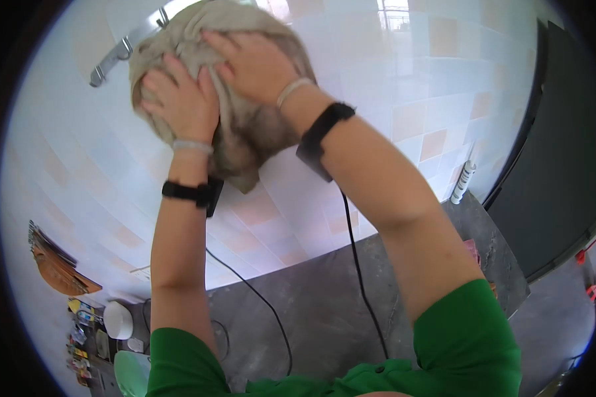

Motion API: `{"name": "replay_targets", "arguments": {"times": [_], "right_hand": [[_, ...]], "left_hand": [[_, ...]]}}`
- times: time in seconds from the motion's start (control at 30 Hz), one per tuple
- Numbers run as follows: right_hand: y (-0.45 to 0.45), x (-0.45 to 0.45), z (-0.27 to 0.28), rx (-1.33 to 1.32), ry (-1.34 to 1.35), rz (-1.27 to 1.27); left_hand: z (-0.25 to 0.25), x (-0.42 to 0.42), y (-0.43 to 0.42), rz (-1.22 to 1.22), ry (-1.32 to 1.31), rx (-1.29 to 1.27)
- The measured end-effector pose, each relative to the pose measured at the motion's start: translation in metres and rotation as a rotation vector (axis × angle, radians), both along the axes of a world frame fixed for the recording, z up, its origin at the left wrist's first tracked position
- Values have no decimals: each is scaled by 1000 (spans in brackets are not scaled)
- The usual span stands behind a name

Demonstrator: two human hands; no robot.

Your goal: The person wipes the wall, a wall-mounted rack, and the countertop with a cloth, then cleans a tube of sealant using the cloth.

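Observation:
A beige-brown towel hangs bunched against the tiled wall, near the top of my view. Flat on its left part lies my left hand, fingers spread and pressed to the fabric. My right hand rests over the upper middle of the towel with its fingers apart, close beside the left one. Neither hand is closed around the cloth as far as I can see. A metal hook rail on the wall runs up behind the towel, whose hanging point is hidden.
Below is a dark grey countertop, with black cables crossing in front of it. A white tube stands at its back right, beside a dark door. Left are a wall-hung brown item, a white container and a green bowl.

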State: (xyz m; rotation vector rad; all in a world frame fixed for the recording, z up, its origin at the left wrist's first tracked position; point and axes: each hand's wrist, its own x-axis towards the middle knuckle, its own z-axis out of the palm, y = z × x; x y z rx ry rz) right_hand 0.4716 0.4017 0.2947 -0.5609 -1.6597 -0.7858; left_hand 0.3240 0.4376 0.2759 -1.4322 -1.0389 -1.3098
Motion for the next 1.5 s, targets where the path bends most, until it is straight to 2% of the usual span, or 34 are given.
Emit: {"name": "replay_targets", "arguments": {"times": [0.07, 0.2, 0.27, 0.33, 0.43, 0.47, 0.53, 0.57, 0.63, 0.67, 0.73, 0.77, 0.8, 0.83, 0.9, 0.93, 1.0, 1.07, 1.1, 1.13, 1.17, 1.2, 1.27, 1.33, 1.4, 1.47, 1.5], "right_hand": [[5, 31, 14, 78, -27, -26], [5, 61, 8, 159, -48, -128], [-16, 67, 7, 31, -22, -165], [-18, 70, 0, 27, -21, -214], [-13, 74, -18, 181, 62, -438], [-15, 74, -26, 158, 90, -470], [-14, 76, -47, 121, 145, -534], [-1, 88, -62, 119, 156, -451], [-5, 93, -111, 86, 233, -525], [-9, 96, -146, -40, 243, -557], [-12, 106, -242, -247, 262, -610], [-13, 109, -299, -370, 270, -607], [-25, 109, -345, -634, 293, -583], [-36, 109, -392, -737, 279, -545], [-68, 105, -457, -902, 254, -575], [-77, 104, -470, -940, 257, -583], [-86, 108, -453, -883, 226, -648], [-66, 134, -429, -796, 232, -613], [-48, 151, -406, -493, 229, -680], [-44, 164, -353, -470, 266, -706], [-37, 179, -299, -346, 271, -715], [-27, 191, -244, -302, 332, -696], [-18, 199, -138, -50, 300, -651], [-5, 184, -63, 81, 228, -645], [8, 144, -28, 121, 214, -618], [9, 77, -29, 186, 175, -613], [-5, 39, -28, 116, 120, -543]], "left_hand": [[27, 27, 5, 75, -40, 60], [21, 52, -7, 41, -51, 111], [18, 58, -12, 98, -65, 90], [13, 65, -21, 66, -30, 103], [5, 69, -30, -25, 73, 98], [1, 69, -32, -65, 113, 95], [-13, 73, -35, -144, 162, 6], [-22, 79, -38, -187, 187, -33], [-60, 88, -34, -231, 284, -76], [-91, 92, -34, -256, 351, -186], [-174, 96, -36, -357, 445, -359], [-221, 95, -37, -323, 529, -462], [-266, 88, -40, -402, 614, -612], [-304, 82, -47, -469, 649, -901], [-360, 59, -61, -637, 728, -821], [-368, 58, -58, -624, 748, -828], [-375, 52, -57, -578, 778, -855], [-338, 75, -46, -440, 828, -554], [-300, 97, -48, -467, 736, -469], [-252, 121, -51, -532, 660, -449], [-210, 144, -46, -594, 550, -281], [-158, 159, -45, -511, 584, -261], [-77, 177, -38, -505, 465, -152], [-15, 166, -21, -560, 430, -36], [16, 118, -15, -433, 456, 141], [22, 35, -23, -438, 532, -52], [19, 2, -28, -306, 491, -52]]}}
